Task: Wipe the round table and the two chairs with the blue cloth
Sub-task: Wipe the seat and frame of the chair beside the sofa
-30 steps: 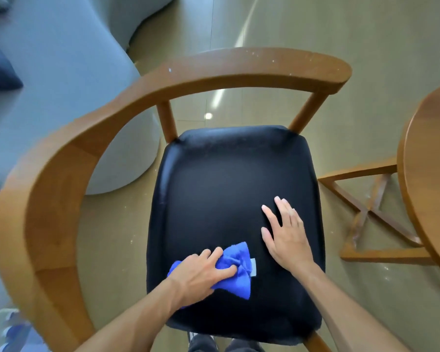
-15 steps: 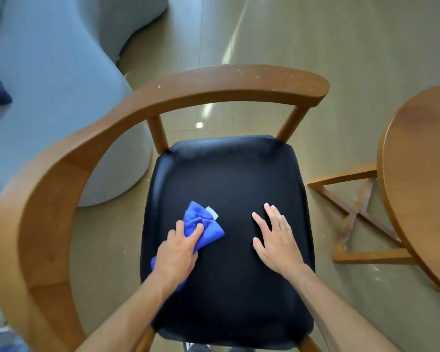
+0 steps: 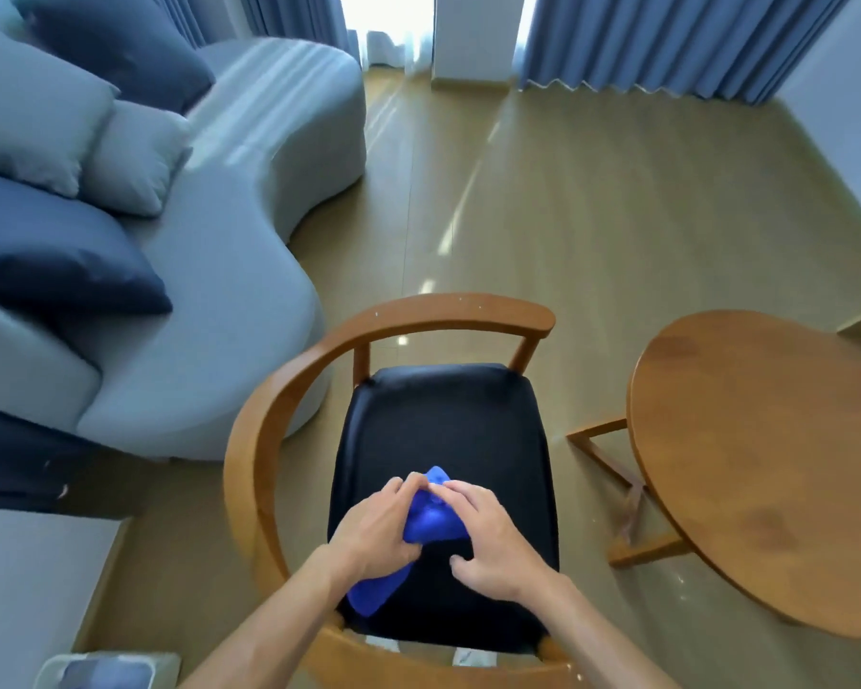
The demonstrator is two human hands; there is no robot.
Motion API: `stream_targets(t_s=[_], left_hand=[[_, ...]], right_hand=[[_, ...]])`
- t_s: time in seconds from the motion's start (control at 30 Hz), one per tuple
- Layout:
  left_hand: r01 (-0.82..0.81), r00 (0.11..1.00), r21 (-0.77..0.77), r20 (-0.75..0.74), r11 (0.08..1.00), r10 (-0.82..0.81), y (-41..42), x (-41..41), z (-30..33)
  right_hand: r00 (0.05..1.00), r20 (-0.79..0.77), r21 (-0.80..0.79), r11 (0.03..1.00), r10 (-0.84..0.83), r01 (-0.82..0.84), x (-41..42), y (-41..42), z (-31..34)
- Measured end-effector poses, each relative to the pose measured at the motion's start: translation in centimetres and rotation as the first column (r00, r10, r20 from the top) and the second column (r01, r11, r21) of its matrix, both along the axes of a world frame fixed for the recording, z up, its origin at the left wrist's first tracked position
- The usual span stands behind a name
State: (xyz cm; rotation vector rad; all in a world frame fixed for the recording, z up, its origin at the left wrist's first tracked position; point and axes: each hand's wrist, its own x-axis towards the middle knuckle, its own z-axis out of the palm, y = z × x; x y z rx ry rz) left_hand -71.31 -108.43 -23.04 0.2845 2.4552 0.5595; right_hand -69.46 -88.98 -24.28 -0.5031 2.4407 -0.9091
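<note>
A wooden chair with a curved backrest and a black padded seat stands in front of me. The blue cloth is bunched up over the near half of the seat. My left hand grips its left side, with a tail of cloth hanging below the wrist. My right hand holds the cloth's right side, fingers curled over it. The round wooden table stands to the right of the chair. A second chair is not in view.
A pale blue curved sofa with light and dark cushions lies to the left, close to the chair. Blue curtains hang at the far wall. A wooden floor stretches beyond the chair. A small container sits at the bottom left.
My view has lifted and pulled back, showing the room. My right hand left the seat and took hold of the cloth, which both hands now gather at the seat's middle.
</note>
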Motion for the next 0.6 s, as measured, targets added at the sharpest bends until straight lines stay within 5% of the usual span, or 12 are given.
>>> stream_targets(t_s=[0.17, 0.6], left_hand=[[0.087, 0.995, -0.055, -0.048, 0.995, -0.089, -0.1, 1.7, 7.7], [0.193, 0.955, 0.039, -0.235, 0.98, -0.178, 1.5, 0.8, 16.3]], right_hand=[[0.994, -0.107, 0.162, 0.987, 0.025, -0.007, 2.5, -1.3, 6.2], [0.995, -0.023, 0.111, 0.989, -0.098, 0.1, 0.8, 0.6, 15.5]])
